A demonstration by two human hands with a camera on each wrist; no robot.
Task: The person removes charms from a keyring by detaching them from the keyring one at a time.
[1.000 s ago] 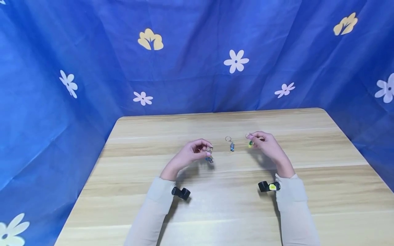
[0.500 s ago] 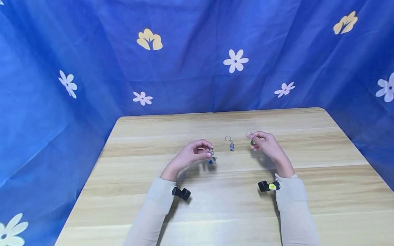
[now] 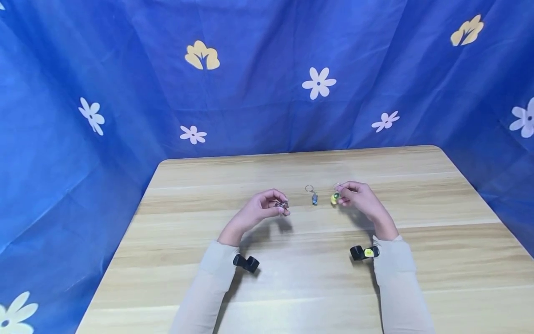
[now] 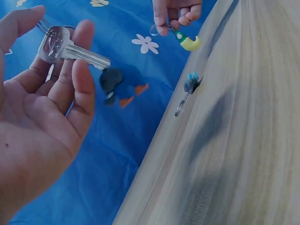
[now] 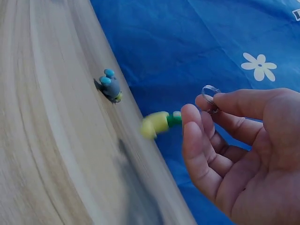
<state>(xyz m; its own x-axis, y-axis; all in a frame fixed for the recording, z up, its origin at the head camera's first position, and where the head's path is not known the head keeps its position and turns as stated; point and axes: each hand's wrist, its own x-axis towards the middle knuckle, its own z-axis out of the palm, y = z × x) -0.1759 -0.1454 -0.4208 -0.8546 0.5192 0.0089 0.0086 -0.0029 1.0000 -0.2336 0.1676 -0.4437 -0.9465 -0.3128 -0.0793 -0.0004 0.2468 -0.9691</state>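
Note:
My left hand (image 3: 259, 207) pinches a key ring raised above the wooden table, as the shadow below it shows. In the left wrist view a silver key (image 4: 86, 55) lies across the fingers, and a dark charm (image 4: 111, 79) with orange feet dangles past the key's tip. To the right, my right hand (image 3: 359, 192) pinches the metal ring (image 5: 211, 92) of a keychain between thumb and forefinger. Its yellow and green charm (image 5: 157, 124) hangs beside the curled fingers, blurred in the right wrist view. Between both hands, a grey-blue keychain (image 3: 314, 199) lies on the tabletop, ring towards the back.
The pale wooden table (image 3: 308, 264) has rounded back corners. Behind and beside it hangs a blue curtain (image 3: 258, 106) with white and yellow flowers. Black straps (image 3: 246, 263) with small cameras sit at both wrists, over light sleeves.
The yellow and green charm has swung left, out from behind my right fingers. At my left hand the keys and dark charm have turned. The grey-blue keychain has stayed put.

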